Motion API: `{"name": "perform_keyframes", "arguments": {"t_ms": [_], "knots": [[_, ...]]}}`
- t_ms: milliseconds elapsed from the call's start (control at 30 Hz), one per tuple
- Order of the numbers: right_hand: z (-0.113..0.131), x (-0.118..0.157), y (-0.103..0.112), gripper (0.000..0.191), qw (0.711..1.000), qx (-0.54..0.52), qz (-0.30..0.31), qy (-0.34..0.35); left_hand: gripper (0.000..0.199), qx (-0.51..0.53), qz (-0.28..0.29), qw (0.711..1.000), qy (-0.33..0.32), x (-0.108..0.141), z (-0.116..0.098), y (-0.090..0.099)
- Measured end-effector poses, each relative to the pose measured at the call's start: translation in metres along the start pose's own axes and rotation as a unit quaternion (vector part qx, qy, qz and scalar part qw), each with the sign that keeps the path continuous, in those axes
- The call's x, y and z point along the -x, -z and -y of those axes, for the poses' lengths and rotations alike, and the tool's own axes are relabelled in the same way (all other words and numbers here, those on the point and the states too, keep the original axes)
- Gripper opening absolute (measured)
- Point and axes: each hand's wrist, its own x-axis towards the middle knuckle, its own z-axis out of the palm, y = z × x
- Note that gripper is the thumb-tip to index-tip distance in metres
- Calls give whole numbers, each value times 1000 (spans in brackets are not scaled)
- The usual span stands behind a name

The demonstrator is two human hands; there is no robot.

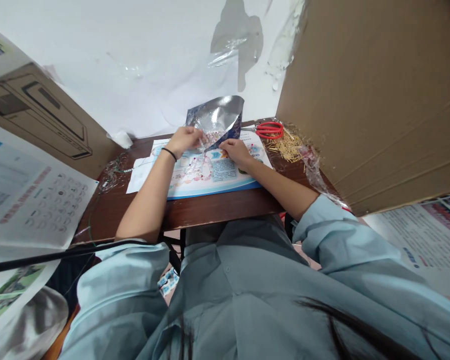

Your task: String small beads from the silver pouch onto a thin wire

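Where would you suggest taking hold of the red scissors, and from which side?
Take the scissors by their red loop handles from above with the right hand; they lie flat, while the blades point left toward the foil pouch.

Head-worn view, close above the shirt [232,290], facing down at the desk [217,211]
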Motion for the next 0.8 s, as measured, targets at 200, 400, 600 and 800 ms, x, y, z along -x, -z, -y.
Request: {"name": "perform_keyframes", "arguments": {"t_ms": [200,400,600,800], "knots": [[0,0,0,24,1000,-7,5,1,20,152,-5,988,-3,-4,-52,6],[-1,-1,0,23,1000,3,6,7,11,246,-55,964,-87,-6,-81,6],[3,2,1,23,1000,-10,16,8,10,299,-53,946,-113,-5,-79,2],[11,7,2,15,987,-76,139,38,25,200,32,979,6,-14,-49,-7]]}}
